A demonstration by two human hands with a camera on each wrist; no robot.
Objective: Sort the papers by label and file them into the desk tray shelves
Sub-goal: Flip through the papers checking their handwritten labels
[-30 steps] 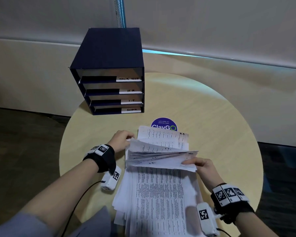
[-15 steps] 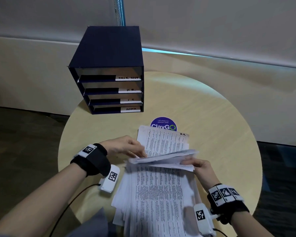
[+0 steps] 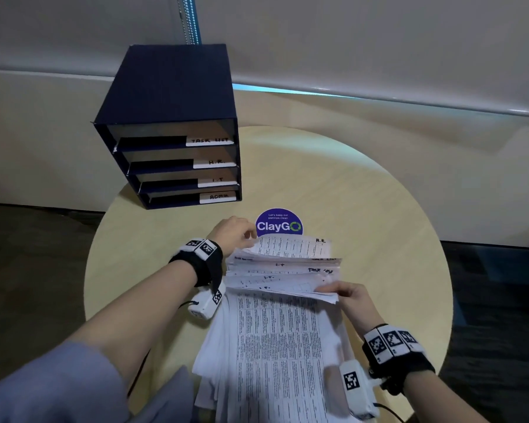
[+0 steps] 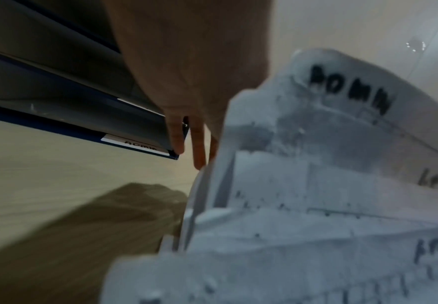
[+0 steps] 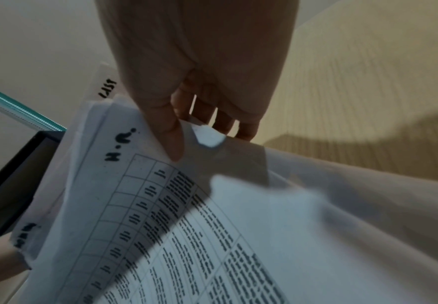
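head: high, facing down-forward, whole table point(image 3: 379, 209) | wrists: close along fingers | shared: papers point(image 3: 283, 270)

Your left hand point(image 3: 232, 235) hides its fingertips behind the fanned papers point(image 3: 283, 271), so you cannot tell its grip. The sticker point(image 3: 279, 222) is half covered by the top sheet. The printed text is too small to read, and the left wrist view is blurred.
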